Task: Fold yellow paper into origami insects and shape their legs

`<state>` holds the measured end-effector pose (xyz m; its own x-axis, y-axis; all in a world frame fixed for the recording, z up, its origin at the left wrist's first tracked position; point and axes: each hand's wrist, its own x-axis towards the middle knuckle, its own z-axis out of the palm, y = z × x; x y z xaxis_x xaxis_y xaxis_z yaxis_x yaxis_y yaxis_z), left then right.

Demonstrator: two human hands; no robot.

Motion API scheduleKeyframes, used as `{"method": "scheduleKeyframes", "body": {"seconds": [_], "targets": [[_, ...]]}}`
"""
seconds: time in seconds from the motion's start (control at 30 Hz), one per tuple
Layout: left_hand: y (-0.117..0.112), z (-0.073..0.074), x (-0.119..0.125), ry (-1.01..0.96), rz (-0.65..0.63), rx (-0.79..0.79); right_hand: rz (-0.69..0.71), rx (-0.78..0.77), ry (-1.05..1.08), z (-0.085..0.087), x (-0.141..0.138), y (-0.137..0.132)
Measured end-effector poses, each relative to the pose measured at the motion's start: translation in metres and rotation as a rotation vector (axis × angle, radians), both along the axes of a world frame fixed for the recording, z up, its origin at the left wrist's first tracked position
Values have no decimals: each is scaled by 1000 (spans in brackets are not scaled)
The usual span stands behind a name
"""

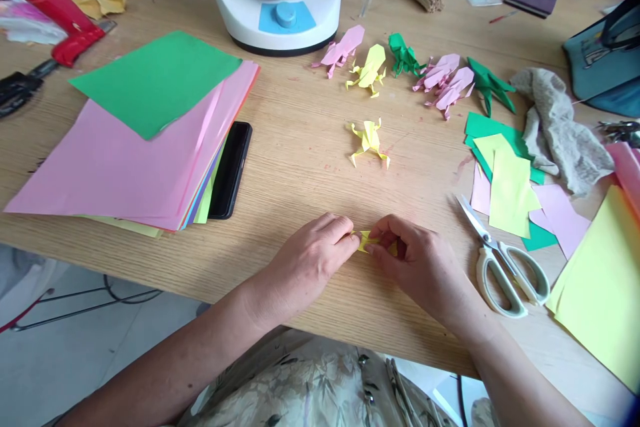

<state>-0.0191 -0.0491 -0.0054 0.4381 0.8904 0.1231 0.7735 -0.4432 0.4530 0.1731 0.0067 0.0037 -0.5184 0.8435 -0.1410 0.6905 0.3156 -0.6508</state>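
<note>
Near the front edge of the table, a small folded piece of yellow paper (367, 240) sits between my two hands, mostly covered by fingers. My left hand (320, 250) pinches its left end. Fingertips of my right hand (413, 250) close on its right end. A finished-looking yellow origami frog (370, 141) lies just beyond my hands. Behind it several more origami frogs stand in a row, among them a pink one (345, 48), a yellow one (370, 68) and a green one (404, 55).
White-handled scissors (493, 257) lie to the right, beside paper offcuts (510, 187), a grey cloth (560, 120) and yellow sheets (600, 287). Left are stacked coloured sheets (110, 160), a black phone (231, 170) and a red glue gun (65, 20). A white fan (280, 7) stands behind.
</note>
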Motion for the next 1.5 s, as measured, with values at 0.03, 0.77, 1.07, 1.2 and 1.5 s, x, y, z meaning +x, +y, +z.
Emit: {"method": "scheduleKeyframes", "body": {"seconds": [0.03, 0.77, 1.07, 1.2, 1.5], "targets": [[0, 0, 0, 18, -9, 11, -6, -1, -7, 0, 0, 0], [-46, 0, 9, 420, 90, 135, 43, 107, 27, -8, 1, -1], [-45, 4, 15, 463, 105, 54, 46, 102, 38, -7, 1, -2], [-46, 4, 17, 481, 112, 26, 43, 105, 28, -7, 1, -2], [-48, 3, 18, 466, 117, -36, 48, 81, 16, -7, 1, -2]]}}
